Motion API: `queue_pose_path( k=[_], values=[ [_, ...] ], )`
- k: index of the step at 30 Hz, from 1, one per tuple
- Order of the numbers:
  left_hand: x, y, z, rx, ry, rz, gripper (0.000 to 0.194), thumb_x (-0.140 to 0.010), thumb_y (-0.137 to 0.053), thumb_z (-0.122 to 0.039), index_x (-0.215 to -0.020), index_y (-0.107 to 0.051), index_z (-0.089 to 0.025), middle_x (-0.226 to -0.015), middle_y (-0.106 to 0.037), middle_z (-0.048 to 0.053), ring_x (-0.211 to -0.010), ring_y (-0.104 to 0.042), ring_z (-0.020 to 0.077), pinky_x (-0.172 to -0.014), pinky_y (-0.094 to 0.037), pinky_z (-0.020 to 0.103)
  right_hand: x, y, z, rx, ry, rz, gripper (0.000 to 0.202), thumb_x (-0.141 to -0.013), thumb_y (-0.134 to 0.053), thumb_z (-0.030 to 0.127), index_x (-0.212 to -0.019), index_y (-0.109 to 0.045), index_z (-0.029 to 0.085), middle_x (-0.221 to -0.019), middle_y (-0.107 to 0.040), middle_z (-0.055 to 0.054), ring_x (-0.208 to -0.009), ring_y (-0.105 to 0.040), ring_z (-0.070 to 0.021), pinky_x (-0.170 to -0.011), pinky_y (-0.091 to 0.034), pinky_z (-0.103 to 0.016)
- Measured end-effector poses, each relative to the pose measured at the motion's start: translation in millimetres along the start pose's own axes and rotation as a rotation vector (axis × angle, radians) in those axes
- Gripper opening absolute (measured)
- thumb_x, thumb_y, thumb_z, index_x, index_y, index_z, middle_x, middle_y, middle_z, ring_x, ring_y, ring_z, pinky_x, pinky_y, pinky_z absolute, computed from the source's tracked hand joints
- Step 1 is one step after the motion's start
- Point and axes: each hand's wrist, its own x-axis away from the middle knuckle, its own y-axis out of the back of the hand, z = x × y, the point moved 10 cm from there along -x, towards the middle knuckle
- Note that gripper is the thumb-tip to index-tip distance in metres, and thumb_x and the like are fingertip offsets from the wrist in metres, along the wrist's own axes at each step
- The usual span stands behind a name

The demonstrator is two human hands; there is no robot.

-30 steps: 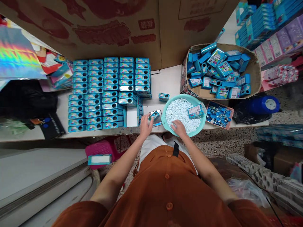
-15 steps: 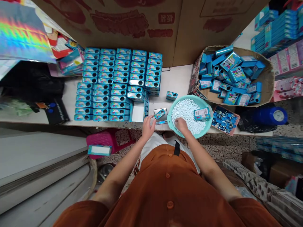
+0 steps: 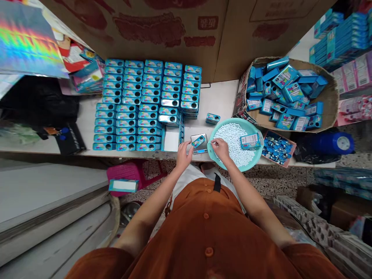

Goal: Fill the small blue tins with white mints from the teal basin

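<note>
My left hand (image 3: pixel 183 155) rests at the left side of a small pocket scale (image 3: pixel 204 136), thumb and fingers apart, nothing visible in its grasp. A blue mint tin (image 3: pixel 198 141) stands on the scale's silver plate, close to the fingertips. My right hand (image 3: pixel 221 150) is over the left rim of a turquoise basin (image 3: pixel 259 157), its fingertips pinched together toward the scale. Whatever lies between them is too small to make out. Small white candies (image 3: pixel 232 135) fill the basin, and another blue tin (image 3: pixel 250 141) lies on them at the right.
Rows of stacked blue tins (image 3: pixel 130 108) stand on the left. Behind the basin is a single tin (image 3: pixel 212 118). A cardboard box (image 3: pixel 331 112) holds loose tins; a pink tray (image 3: pixel 287 162) of blue and silver lids sits below it. A large carton (image 3: pixel 215 46) walls the back.
My right hand has lifted from the candies and moved left to the basin's rim, fingertips pinched. My left hand stays beside the scale. The view has shifted slightly.
</note>
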Motion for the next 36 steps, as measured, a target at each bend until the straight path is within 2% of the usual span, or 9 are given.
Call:
queue_pose_path(
  k=[4, 7, 9, 15, 19, 23, 30, 36],
  values=[
    [1.1, 2.6, -0.3, -0.002, -0.009, -0.017, 0.029, -0.091, -0.044, -0.033, -0.115, -0.052, -0.018, -0.112, -0.060, 0.010, -0.110, -0.052, 0.0217, -0.096, -0.042, 0.039, -23.6, -20.6, 33.4, -0.064, 0.105, 0.015, 0.013, -0.083, -0.052, 0.019, -0.086, -0.064, 0.020, -0.090, -0.064, -0.004, -0.074, -0.057, -0.0159, -0.077, -0.046, -0.029],
    [2.1, 6.6, 1.7, -0.017, -0.007, -0.038, 0.029, -0.091, -0.045, -0.033, -0.116, -0.052, -0.018, -0.111, -0.060, 0.011, -0.110, -0.052, 0.0216, -0.096, -0.042, 0.039, -30.9, -30.7, 41.3, -0.020, 0.150, 0.028, 0.014, -0.083, -0.053, 0.019, -0.090, -0.064, 0.020, -0.095, -0.063, -0.007, -0.087, -0.057, -0.0195, -0.084, -0.045, -0.032],
    [3.1, 9.3, 4.0, -0.024, 0.001, -0.048, 0.029, -0.091, -0.045, -0.032, -0.116, -0.052, -0.018, -0.112, -0.060, 0.011, -0.110, -0.052, 0.0217, -0.096, -0.042, 0.039, -27.9, -26.6, 38.2, 0.015, 0.165, -0.005, 0.015, -0.082, -0.054, 0.020, -0.094, -0.064, 0.020, -0.100, -0.060, -0.008, -0.096, -0.055, -0.0215, -0.088, -0.044, -0.033],
    [5.0, 11.6, 6.8, -0.007, 0.018, -0.049, 0.029, -0.091, -0.044, -0.032, -0.115, -0.052, -0.018, -0.111, -0.060, 0.010, -0.109, -0.052, 0.0210, -0.096, -0.042, 0.038, 10.9, 15.1, -6.1, 0.067, 0.103, -0.132, 0.017, -0.087, -0.051, 0.028, -0.094, -0.063, 0.020, -0.096, -0.057, -0.008, -0.095, -0.054, -0.0208, -0.087, -0.045, -0.034],
    [-0.2, 6.3, 4.4, -0.003, 0.007, -0.029, 0.029, -0.091, -0.044, -0.032, -0.115, -0.052, -0.018, -0.112, -0.060, 0.010, -0.109, -0.052, 0.0210, -0.096, -0.042, 0.038, 47.3, 40.7, -42.9, 0.124, 0.037, -0.175, 0.021, -0.089, -0.047, 0.031, -0.094, -0.063, 0.019, -0.094, -0.058, -0.009, -0.095, -0.055, -0.0214, -0.086, -0.045, -0.035],
    [-10.1, -0.7, -1.5, -0.014, -0.019, -0.010, 0.029, -0.092, -0.044, -0.033, -0.114, -0.053, -0.018, -0.112, -0.060, 0.010, -0.109, -0.052, 0.0212, -0.096, -0.042, 0.038, 80.4, 57.6, -66.8, 0.164, -0.011, -0.223, 0.023, -0.091, -0.044, 0.031, -0.093, -0.063, 0.019, -0.094, -0.059, -0.009, -0.095, -0.055, -0.0212, -0.086, -0.045, -0.035],
    [-20.6, -16.0, -10.0, -0.077, -0.074, 0.047, 0.029, -0.091, -0.044, -0.035, -0.115, -0.052, -0.019, -0.112, -0.060, 0.010, -0.110, -0.052, 0.0224, -0.096, -0.042, 0.039, 119.6, 62.7, -89.7, 0.187, -0.110, -0.238, 0.024, -0.091, -0.041, 0.032, -0.091, -0.062, 0.020, -0.093, -0.061, -0.010, -0.092, -0.054, -0.0218, -0.082, -0.045, -0.035],
    [-20.5, -33.4, -7.0, -0.186, -0.109, 0.115, 0.040, -0.088, -0.049, -0.037, -0.121, -0.046, -0.017, -0.118, -0.055, 0.014, -0.115, -0.048, 0.0256, -0.100, -0.040, 0.042, 125.5, 60.8, -93.8, 0.186, -0.083, -0.242, 0.024, -0.092, -0.040, 0.029, -0.091, -0.062, 0.020, -0.093, -0.060, -0.010, -0.094, -0.054, -0.0217, -0.085, -0.044, -0.035]
  ],
)
